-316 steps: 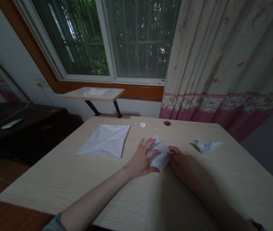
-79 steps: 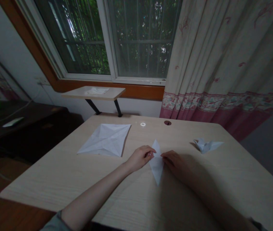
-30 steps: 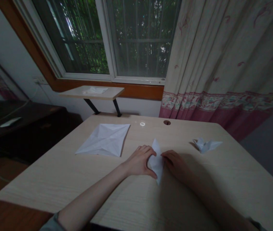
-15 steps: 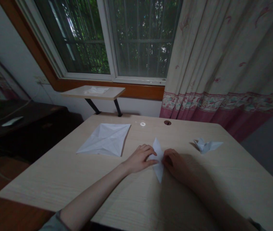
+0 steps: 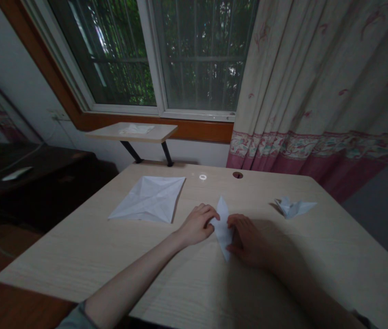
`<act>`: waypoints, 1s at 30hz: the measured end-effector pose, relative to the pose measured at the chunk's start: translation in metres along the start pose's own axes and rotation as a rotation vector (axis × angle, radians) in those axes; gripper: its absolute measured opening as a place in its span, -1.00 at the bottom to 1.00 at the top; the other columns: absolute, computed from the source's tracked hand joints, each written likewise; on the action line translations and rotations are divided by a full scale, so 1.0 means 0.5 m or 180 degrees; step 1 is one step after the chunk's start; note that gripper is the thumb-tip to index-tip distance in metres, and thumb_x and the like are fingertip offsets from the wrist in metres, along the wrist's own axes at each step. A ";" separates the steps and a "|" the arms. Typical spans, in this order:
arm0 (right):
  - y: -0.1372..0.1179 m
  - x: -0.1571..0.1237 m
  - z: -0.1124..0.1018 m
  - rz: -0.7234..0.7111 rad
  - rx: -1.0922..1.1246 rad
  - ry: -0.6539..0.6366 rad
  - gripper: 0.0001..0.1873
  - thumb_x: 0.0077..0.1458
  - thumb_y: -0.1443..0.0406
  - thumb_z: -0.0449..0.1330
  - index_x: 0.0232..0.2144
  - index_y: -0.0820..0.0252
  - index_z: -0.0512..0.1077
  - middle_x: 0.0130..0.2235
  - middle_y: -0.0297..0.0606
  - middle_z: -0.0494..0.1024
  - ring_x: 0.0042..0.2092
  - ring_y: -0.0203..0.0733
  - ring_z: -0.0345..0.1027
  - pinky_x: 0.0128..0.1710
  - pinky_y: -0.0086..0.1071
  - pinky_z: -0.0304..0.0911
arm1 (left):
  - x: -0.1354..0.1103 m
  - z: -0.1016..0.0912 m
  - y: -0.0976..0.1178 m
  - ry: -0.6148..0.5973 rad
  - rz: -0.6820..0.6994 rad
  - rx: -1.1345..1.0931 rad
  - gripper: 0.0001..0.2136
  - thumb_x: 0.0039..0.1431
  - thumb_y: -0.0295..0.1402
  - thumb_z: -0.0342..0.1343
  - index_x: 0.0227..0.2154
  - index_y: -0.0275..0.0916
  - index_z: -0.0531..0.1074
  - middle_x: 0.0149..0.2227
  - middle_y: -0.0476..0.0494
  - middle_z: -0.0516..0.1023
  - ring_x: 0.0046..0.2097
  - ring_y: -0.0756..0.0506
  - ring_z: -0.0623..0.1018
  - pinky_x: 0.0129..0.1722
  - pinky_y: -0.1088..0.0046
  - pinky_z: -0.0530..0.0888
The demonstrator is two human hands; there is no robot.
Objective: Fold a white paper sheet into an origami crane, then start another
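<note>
A narrow, diamond-shaped piece of folded white paper (image 5: pixel 223 230) lies on the table between my hands, one point toward the window and one toward me. My left hand (image 5: pixel 199 224) grips its left edge with curled fingers and thumb. On the right edge rests my right hand (image 5: pixel 250 240), fingertips near the middle and thumb lower down, holding the paper. A folded paper crane (image 5: pixel 293 208) stands to the right, apart from both hands. To the left lies a creased white paper square (image 5: pixel 151 198), partly raised off the tabletop.
The pale wooden table (image 5: pixel 112 260) has a round cable hole (image 5: pixel 238 175) near its far edge. A small raised shelf (image 5: pixel 163 131) at the back left carries crumpled white paper (image 5: pixel 137 129). Behind are a window and a curtain (image 5: pixel 300 91). A dark cabinet (image 5: pixel 43 178) stands left.
My right hand has spread its thumb and fingers along the paper's right edge. My left thumb has drawn back to the left edge, and the paper looks narrower on that side.
</note>
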State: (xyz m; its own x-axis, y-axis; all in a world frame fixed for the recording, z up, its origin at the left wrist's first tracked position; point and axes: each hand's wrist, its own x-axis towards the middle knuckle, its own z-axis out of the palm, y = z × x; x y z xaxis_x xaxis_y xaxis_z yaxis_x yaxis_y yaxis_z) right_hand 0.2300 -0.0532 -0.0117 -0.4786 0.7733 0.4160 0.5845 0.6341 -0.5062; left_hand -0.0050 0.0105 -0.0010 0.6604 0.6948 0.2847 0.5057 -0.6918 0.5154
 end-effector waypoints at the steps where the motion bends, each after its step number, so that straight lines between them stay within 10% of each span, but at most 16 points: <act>1: -0.001 0.001 0.000 -0.0057 0.0003 -0.0009 -0.58 0.07 0.18 0.29 -0.06 0.15 0.29 -0.03 -0.05 0.45 0.00 0.07 0.35 0.02 -0.04 0.31 | 0.000 -0.001 0.001 0.0002 -0.0004 -0.0009 -0.64 -0.02 -0.54 0.04 -0.13 -0.16 0.48 -0.05 -0.15 0.52 0.02 -0.23 0.44 0.07 0.18 0.36; 30: 0.023 0.005 0.001 -0.0033 0.0354 0.0349 -0.57 0.07 0.48 0.04 -0.02 0.07 0.32 -0.05 -0.16 0.50 -0.01 -0.08 0.41 0.01 -0.14 0.39 | -0.001 -0.016 0.015 -0.0208 0.0004 -0.0077 -0.59 0.00 -0.50 0.06 -0.04 -0.12 0.43 0.00 -0.14 0.48 0.07 -0.25 0.39 0.12 0.14 0.29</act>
State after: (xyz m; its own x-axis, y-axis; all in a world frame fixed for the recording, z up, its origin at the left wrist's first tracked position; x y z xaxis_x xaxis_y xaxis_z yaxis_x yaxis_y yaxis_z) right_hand 0.2351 -0.0442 -0.0169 -0.4062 0.7658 0.4985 0.5008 0.6429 -0.5796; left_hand -0.0058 0.0065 0.0091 0.6963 0.6791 0.2325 0.4917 -0.6873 0.5347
